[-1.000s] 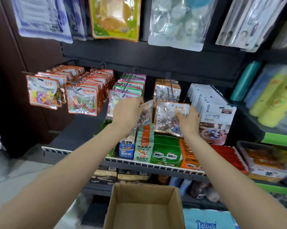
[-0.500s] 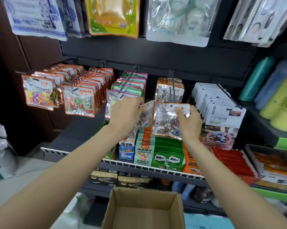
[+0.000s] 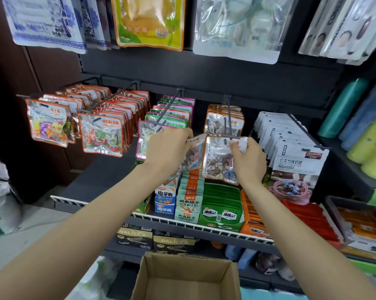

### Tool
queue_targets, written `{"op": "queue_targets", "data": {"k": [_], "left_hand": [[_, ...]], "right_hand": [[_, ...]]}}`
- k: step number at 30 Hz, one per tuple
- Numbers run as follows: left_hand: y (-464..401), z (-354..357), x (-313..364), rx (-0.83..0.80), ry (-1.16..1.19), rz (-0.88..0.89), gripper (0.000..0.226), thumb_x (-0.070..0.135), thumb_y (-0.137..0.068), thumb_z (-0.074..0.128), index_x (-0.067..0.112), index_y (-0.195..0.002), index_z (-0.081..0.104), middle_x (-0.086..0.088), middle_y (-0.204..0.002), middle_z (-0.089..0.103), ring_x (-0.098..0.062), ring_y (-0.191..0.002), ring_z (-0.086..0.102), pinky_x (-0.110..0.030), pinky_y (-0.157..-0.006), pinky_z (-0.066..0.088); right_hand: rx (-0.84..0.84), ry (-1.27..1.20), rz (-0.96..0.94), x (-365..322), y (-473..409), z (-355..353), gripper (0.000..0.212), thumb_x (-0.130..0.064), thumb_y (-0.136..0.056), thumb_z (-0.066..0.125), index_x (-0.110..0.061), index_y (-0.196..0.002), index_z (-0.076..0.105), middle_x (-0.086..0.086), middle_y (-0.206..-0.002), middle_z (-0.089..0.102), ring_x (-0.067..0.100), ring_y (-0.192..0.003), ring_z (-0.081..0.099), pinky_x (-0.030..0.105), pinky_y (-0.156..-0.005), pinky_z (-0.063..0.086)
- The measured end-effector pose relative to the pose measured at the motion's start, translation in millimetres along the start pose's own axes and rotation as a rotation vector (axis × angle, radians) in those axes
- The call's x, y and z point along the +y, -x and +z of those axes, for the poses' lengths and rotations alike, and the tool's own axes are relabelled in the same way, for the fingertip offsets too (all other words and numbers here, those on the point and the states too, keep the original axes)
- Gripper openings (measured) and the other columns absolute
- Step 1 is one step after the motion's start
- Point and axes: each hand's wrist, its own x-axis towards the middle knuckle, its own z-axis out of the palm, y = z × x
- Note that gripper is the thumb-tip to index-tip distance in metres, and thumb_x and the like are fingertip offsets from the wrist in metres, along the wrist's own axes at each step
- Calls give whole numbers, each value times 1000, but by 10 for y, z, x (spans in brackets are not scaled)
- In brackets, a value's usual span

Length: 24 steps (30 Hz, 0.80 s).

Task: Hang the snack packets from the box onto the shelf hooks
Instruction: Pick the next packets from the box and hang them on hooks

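Raised a little since the earlier frame, the clear candy packet (image 3: 220, 162), pinched at its top edge by the right hand (image 3: 248, 158), sat just below the tip of the shelf hook (image 3: 228, 122) (packets already hung behind), while the left hand (image 3: 168, 148) gripped a second packet (image 3: 192, 156) above the cardboard box (image 3: 186, 278).

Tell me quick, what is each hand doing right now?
Left hand: closed, holding a tilted candy packet by its top.
Right hand: closed, pinching another candy packet by its top corner, just below the hook.
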Motion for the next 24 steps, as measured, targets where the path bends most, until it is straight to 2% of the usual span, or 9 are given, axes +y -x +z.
{"op": "queue_targets", "data": {"k": [4,8,11,14,17,19,20,22,24], "left_hand": [[-93,58,34,-1,-11,11,17,29,-95,53,19,-105,63,3,-72,51,-20,-69,52,-30,-58,38],[-148,115,87,-24,25,25,16,28,-94,54,18,-103,63,1,-75,59,-21,-73,58,-31,-60,43],[-164,170,93,-68,79,56,16,29,-92,59,17,-100,65,1,-77,63,-20,-72,59,-29,-59,42],[-170,237,77,-166,238,57,16,32,-87,66,19,-95,69,5,-75,62,-14,-67,56,-25,-56,38],[-173,290,118,-256,355,74,17,32,-82,71,18,-90,71,8,-72,60,-7,-63,54,-23,-52,34],[-175,325,173,-281,457,86,15,30,-80,73,17,-87,71,6,-75,64,-8,-67,57,-23,-57,41],[-171,353,198,-275,521,72,15,29,-79,74,17,-87,72,4,-80,68,-10,-73,61,-24,-62,47],[-130,411,242,-204,636,-15,20,29,-76,76,19,-92,70,4,-89,70,-10,-83,63,-24,-70,51],[-62,458,265,-72,703,-117,33,28,-75,77,21,-105,64,9,-96,66,-2,-83,59,-12,-70,47]], "right_hand": [[-29,112,28,-25,-348,134,21,-29,-94,51,-10,-100,59,8,-99,66,29,-88,60,28,-63,36],[-82,181,57,-32,-727,285,29,-30,-96,48,-4,-106,55,17,-107,63,37,-97,60,33,-68,40],[-115,97,39,13,-720,352,31,-23,-94,51,-5,-118,46,18,-118,51,34,-104,54,35,-75,43],[-42,-106,-38,113,-387,212,34,-18,-92,57,-11,-122,43,10,-124,44,22,-114,47,26,-87,38],[-245,-443,12,186,27,-48,23,-25,-93,56,-17,-112,46,0,-110,58,14,-100,59,29,-86,48],[-464,-621,41,180,230,-179,27,-22,-91,60,-22,-113,45,2,-105,65,16,-91,66,32,-81,55],[-495,-657,27,177,291,-213,31,-18,-88,63,-27,-112,44,2,-104,67,17,-89,68,32,-78,56],[-437,-715,18,157,350,-246,40,-11,-86,65,-35,-109,43,3,-101,69,16,-85,68,31,-72,57],[-329,-730,-2,149,369,-255,48,-6,-87,62,-40,-113,41,2,-98,69,13,-80,67,25,-69,56]]}}
